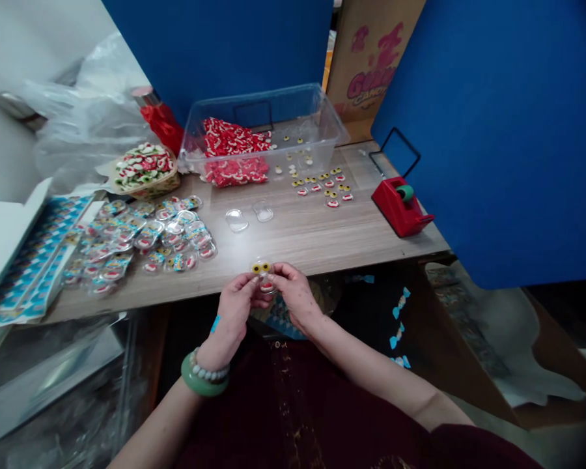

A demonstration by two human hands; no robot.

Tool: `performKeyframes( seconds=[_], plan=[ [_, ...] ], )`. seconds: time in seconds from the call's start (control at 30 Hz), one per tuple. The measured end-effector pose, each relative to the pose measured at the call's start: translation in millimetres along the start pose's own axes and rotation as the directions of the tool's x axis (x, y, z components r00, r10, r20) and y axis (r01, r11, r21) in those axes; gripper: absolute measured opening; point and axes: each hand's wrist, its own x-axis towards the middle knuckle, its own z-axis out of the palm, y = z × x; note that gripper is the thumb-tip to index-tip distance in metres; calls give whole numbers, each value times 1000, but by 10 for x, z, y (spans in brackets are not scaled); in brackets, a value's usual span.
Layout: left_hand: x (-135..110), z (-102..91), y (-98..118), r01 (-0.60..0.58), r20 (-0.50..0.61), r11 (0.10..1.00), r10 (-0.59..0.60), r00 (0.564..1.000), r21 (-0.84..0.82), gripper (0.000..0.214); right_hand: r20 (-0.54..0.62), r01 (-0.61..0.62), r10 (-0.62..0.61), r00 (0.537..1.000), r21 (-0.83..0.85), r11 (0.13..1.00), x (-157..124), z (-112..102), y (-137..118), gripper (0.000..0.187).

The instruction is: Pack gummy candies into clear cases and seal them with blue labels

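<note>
Both of my hands pinch one small clear plastic case (261,268) at the table's front edge. Two yellow eye-shaped pieces and a red-and-white mouth-shaped piece show inside it. My left hand (234,311) grips its left side with thumb and fingers; a blue sticker clings near that wrist, above a green bangle. My right hand (295,296) holds the case's right side, fingers closed. Just beyond lie two clear plastic shells (237,221), side by side. Further right, several yellow eye pieces and red mouth pieces (332,203) are laid out in groups.
Many filled cases with blue labels (122,241) are heaped on the left, near label sheets (34,247). Behind stand a tub of pieces (146,189) and a large clear bin (268,156). A red tape dispenser (400,212) sits at right. Blue panels (508,143) rise behind.
</note>
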Motion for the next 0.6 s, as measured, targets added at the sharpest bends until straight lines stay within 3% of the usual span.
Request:
performKeyframes(
  seconds=[0.13, 0.27, 0.33, 0.4, 0.43, 0.5, 0.57, 0.6],
  plan=[
    [-95, -72, -42, -34, 39, 999, 35, 999, -12, 31, 37, -129, 128, 991, 24, 991, -47, -35, 23, 15],
    [-122, -108, -104, -70, 40, 997, 69, 997, 27, 25, 48, -174, 170, 984, 77, 982, -109, 9, 101, 18],
    [-118, -173, -122, -120, 45, 987, 115, 992, 110, 18, 88, -182, 177, 980, 49, 982, -136, -2, 120, 20],
    [-128, -267, -120, -250, 74, 905, 239, 968, 343, 12, 121, -184, 189, 975, -54, 982, -132, -63, 91, 23],
    [-143, -313, -113, -327, 121, 790, 311, 943, 518, 10, 111, -151, 164, 980, -123, 981, -116, -105, 55, 24],
    [-188, -375, -98, -433, 297, 391, 360, 884, 812, 12, 81, 0, 23, 996, -277, 961, -67, -170, -58, 28],
    [-239, -383, -99, -501, 486, 4, 230, 843, 866, 20, 171, 211, -149, 974, -448, 869, -27, -154, -204, 30],
    [-260, -370, -111, -540, 550, -103, 154, 821, 835, 25, 296, 322, -187, 937, -518, 793, -19, -104, -279, 29]
  ],
)
